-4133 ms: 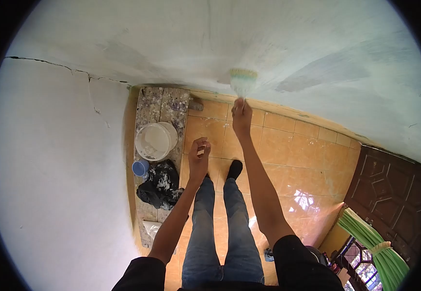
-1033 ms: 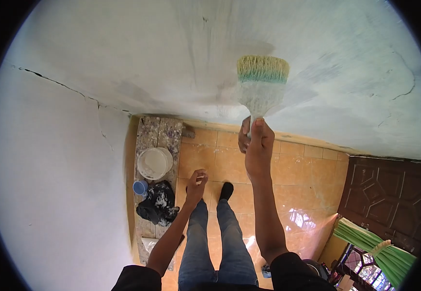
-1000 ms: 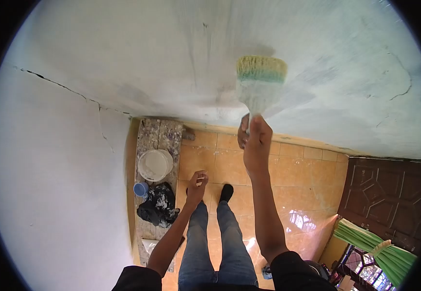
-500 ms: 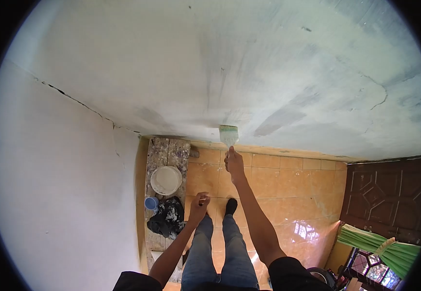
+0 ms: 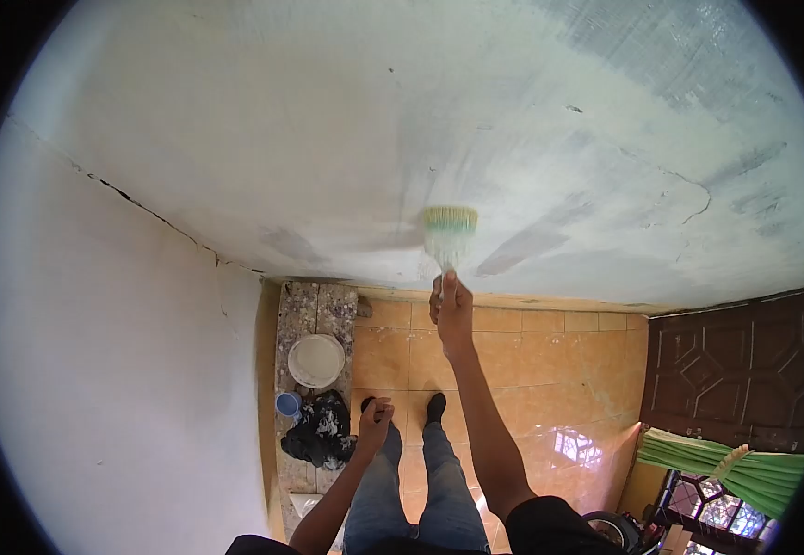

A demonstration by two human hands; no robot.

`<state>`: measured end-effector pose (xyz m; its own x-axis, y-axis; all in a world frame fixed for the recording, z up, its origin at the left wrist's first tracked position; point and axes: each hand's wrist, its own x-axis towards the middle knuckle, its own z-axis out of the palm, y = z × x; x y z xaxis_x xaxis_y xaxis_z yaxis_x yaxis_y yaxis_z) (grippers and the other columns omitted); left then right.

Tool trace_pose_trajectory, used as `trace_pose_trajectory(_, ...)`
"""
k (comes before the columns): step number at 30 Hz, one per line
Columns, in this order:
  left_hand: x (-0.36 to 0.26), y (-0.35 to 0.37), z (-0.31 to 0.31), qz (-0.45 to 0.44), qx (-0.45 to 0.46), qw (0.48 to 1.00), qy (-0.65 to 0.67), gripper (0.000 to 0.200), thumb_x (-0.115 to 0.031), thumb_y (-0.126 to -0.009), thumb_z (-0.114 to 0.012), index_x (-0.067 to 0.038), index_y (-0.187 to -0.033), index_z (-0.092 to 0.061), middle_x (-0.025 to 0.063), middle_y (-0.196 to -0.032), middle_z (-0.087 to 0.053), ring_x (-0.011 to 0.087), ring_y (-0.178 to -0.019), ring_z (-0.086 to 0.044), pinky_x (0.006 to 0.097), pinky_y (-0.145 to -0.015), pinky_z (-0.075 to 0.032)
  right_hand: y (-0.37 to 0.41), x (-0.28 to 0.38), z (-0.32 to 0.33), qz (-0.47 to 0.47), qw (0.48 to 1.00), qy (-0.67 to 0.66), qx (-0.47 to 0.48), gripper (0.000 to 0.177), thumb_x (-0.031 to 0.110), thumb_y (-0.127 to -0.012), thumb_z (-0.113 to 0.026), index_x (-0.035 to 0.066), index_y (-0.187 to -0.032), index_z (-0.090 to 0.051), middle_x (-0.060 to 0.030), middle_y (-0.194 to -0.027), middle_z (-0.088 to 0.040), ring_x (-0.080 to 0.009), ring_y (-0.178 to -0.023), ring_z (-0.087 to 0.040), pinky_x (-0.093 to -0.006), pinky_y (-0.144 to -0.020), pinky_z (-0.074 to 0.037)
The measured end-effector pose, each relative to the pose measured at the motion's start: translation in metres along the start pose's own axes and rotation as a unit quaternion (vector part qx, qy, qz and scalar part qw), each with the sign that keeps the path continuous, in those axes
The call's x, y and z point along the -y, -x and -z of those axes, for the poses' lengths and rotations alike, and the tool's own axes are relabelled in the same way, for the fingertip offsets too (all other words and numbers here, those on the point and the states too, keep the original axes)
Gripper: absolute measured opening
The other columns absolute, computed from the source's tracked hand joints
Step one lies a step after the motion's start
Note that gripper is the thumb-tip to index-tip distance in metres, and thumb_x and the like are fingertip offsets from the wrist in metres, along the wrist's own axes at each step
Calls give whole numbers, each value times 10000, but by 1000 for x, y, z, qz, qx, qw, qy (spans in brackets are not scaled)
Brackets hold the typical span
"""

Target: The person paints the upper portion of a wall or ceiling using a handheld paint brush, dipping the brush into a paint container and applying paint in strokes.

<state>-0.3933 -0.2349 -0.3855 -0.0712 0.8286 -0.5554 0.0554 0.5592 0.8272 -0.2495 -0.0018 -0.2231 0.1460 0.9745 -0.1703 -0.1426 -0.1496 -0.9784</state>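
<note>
My right hand point(image 5: 453, 301) is closed around the handle of a wide paintbrush point(image 5: 450, 236), its bristles pointing up and pressed against the pale wall point(image 5: 328, 139). The bristles look yellowish with a greenish band, and the brush is slightly smeared by motion. Grey, damp-looking streaks lie on the wall beside it. My left hand point(image 5: 376, 424) hangs low over my left leg, fingers loosely curled and partly apart, with nothing visible in it. Left of that hand, a black paint-spotted cloth or bag point(image 5: 323, 433) lies on a wooden bench point(image 5: 335, 310).
On the bench stand a white bucket point(image 5: 316, 361) of pale liquid and a blue cup point(image 5: 287, 404). A long crack point(image 5: 152, 208) runs along the left wall corner. Orange tiles point(image 5: 504, 370) cover the floor. At right are a dark panelled door point(image 5: 744, 370) and a green curtain point(image 5: 726, 462).
My right hand has moved the paintbrush up the wall and slightly right. The view has shifted a little; my left hand stays low, near my leg.
</note>
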Motion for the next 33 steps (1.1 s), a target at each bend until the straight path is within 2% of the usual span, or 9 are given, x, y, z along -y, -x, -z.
trace_pose_trajectory(3,-4,-4,3,-4,-2,1000,11,238,-155,-923,-592,-41,-1131,-577,67,-936,-619,149,-874,-601,290,-790,-478,-2,-73,17,-95,995,6,-18,427,431,-1003,-382,106,-734,-442,57,-565,-341,-32,-458,-303,-212,-416,-271)
trace_pose_trajectory(8,-22,-12,14,1,1,1000,14,235,-153,-913,-605,-37,-1116,-580,69,-939,-632,152,-867,-607,278,-772,-477,12,-121,36,-256,964,41,-55,407,454,-992,-400,126,-765,-481,67,-542,-356,-34,-429,-296,-207,-395,-254)
trace_pose_trajectory(12,-17,-9,22,-22,11,1000,-1,234,-164,-909,-611,-34,-1102,-582,75,-960,-639,162,-882,-613,281,-763,-479,6,-56,39,-201,979,-4,-29,378,426,-997,-401,121,-795,-500,73,-551,-357,-34,-431,-294,-204,-395,-246)
trace_pose_trajectory(17,-48,-13,38,-111,-2,993,-33,275,-228,-909,-618,-51,-1115,-579,101,-1024,-639,190,-921,-620,316,-778,-488,45,101,6,-97,995,-32,-1,409,445,-998,-394,117,-769,-481,79,-536,-334,-24,-426,-274,-195,-389,-214)
trace_pose_trajectory(23,-118,9,61,-108,-3,993,-41,303,-229,-899,-626,-63,-1147,-576,105,-1019,-638,203,-921,-623,326,-773,-495,41,233,-23,241,969,-47,-4,428,418,-1014,-367,112,-721,-423,74,-525,-312,-17,-431,-265,-197,-391,-211)
trace_pose_trajectory(28,-135,9,69,-147,1,989,-29,303,-206,-895,-626,-45,-1146,-578,100,-1008,-638,191,-901,-621,311,-750,-495,-2,160,-16,231,973,-8,-28,453,427,-1015,-355,117,-688,-398,76,-526,-307,-15,-438,-276,-206,-396,-235)
trace_pose_trajectory(31,-161,23,68,-143,-2,990,-14,294,-194,-896,-622,-33,-1138,-581,102,-1014,-639,191,-913,-621,310,-762,-493,6,67,-2,128,989,22,-69,485,489,-988,-385,127,-665,-402,71,-516,-325,-20,-421,-316,-208,-383,-249)
trace_pose_trajectory(32,-167,31,67,-139,-3,990,-11,290,-190,-897,-620,-29,-1136,-582,104,-1018,-639,193,-922,-621,312,-770,-493,24,60,4,77,991,72,-77,504,428,-1006,-371,56,-686,-487,28,-565,-384,-70,-510,-389,-258,-472,-348)
trace_pose_trajectory(33,-166,32,67,-147,-2,989,-8,285,-184,-898,-617,-32,-1137,-583,105,-1028,-638,195,-933,-619,314,-779,-491,32,62,3,83,993,52,-72,497,442,-1003,-372,79,-673,-453,43,-546,-359,-53,-477,-361,-241,-442,-315)
